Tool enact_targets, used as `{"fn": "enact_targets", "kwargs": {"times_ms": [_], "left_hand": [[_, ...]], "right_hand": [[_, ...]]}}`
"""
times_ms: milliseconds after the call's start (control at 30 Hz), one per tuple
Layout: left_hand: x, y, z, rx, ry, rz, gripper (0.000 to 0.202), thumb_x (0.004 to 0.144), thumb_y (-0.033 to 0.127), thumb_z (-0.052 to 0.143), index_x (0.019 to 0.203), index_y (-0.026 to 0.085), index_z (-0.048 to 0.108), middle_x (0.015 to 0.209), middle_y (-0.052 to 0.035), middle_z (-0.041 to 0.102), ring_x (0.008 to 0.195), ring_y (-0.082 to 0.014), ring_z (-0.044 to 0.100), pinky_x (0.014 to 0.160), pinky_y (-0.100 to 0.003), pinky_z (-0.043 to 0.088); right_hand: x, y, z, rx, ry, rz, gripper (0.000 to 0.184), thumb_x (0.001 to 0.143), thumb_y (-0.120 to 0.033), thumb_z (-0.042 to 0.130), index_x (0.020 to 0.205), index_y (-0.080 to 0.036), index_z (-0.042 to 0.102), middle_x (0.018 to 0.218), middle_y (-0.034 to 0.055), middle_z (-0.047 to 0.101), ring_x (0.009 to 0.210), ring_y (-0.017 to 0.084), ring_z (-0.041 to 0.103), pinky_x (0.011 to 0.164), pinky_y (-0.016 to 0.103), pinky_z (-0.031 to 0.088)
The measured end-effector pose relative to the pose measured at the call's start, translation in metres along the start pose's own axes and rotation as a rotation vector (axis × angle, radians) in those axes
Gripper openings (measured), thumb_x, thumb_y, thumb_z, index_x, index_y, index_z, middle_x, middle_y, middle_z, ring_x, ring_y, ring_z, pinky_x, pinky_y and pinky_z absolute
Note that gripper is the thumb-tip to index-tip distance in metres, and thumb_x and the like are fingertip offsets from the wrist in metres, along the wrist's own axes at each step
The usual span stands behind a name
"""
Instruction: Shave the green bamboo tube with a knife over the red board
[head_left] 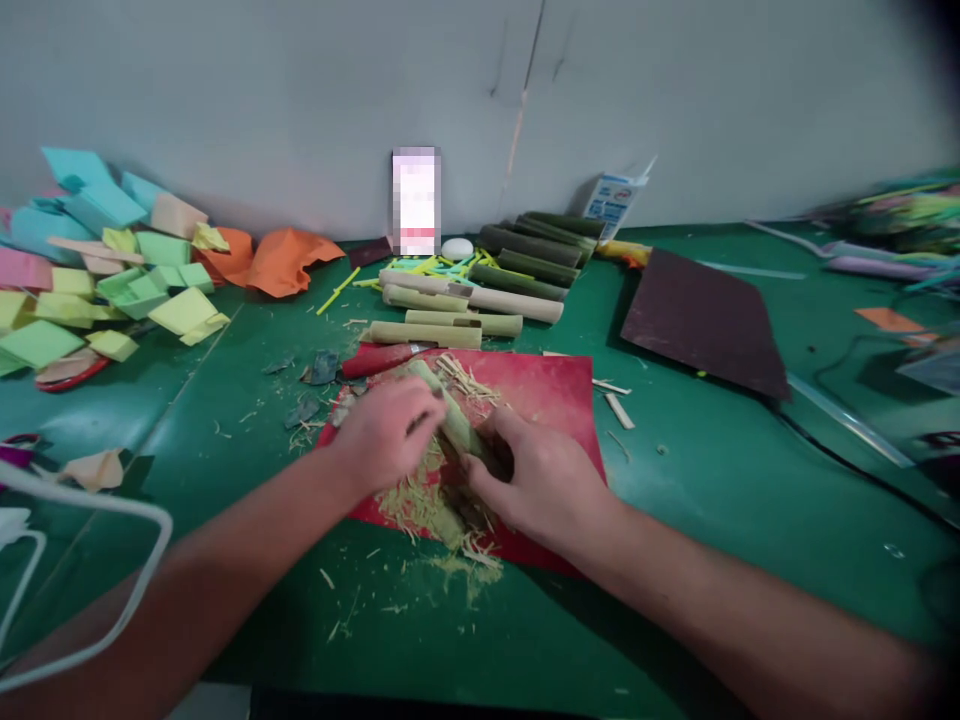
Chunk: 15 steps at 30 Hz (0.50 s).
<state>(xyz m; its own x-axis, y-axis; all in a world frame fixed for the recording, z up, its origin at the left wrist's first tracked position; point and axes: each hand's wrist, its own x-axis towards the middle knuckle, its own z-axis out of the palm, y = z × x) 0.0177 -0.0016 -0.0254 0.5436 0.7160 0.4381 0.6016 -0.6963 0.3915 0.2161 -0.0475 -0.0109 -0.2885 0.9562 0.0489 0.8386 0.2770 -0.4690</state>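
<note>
Over a red sheet strewn with shavings, my right hand is wrapped round the near end of a pale green bamboo tube. The tube lies aslant, its far end pointing away to the left. My left hand is closed against the tube's upper left side. Something small and dark shows between its fingers, too unclear to name. Fine greenish shavings are heaped below the tube. A tool with a red handle lies just beyond my left hand.
Behind the sheet lie peeled bamboo tubes and darker green ones. A lit phone leans on the wall. Folded paper pieces crowd the left; a dark brown sheet lies right. A white cable loops at front left.
</note>
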Motion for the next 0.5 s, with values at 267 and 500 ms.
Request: {"fn": "enact_targets", "kwargs": {"times_ms": [267, 500], "left_hand": [[0.012, -0.016, -0.008, 0.006, 0.143, -0.141, 0.01, 0.082, 0.021, 0.056, 0.078, 0.015, 0.063, 0.081, -0.0051, 0.065, 0.077, -0.0161, 0.06, 0.073, -0.029, 0.048], [0.013, -0.009, -0.011, -0.528, 0.255, -0.546, 0.019, 0.083, 0.032, 0.057, 0.085, 0.014, 0.063, 0.068, -0.0025, 0.065, 0.045, -0.0075, 0.051, 0.043, -0.02, 0.04]], "right_hand": [[0.0, 0.002, 0.003, -0.003, 0.022, -0.005, 0.018, 0.078, -0.039, 0.051, 0.08, -0.021, 0.047, 0.064, -0.0003, 0.056, 0.053, 0.013, 0.048, 0.048, 0.025, 0.026], [0.001, 0.002, 0.001, -0.028, 0.013, -0.017, 0.018, 0.077, -0.038, 0.051, 0.076, -0.022, 0.045, 0.064, -0.0012, 0.055, 0.053, 0.013, 0.048, 0.048, 0.025, 0.027]]}}
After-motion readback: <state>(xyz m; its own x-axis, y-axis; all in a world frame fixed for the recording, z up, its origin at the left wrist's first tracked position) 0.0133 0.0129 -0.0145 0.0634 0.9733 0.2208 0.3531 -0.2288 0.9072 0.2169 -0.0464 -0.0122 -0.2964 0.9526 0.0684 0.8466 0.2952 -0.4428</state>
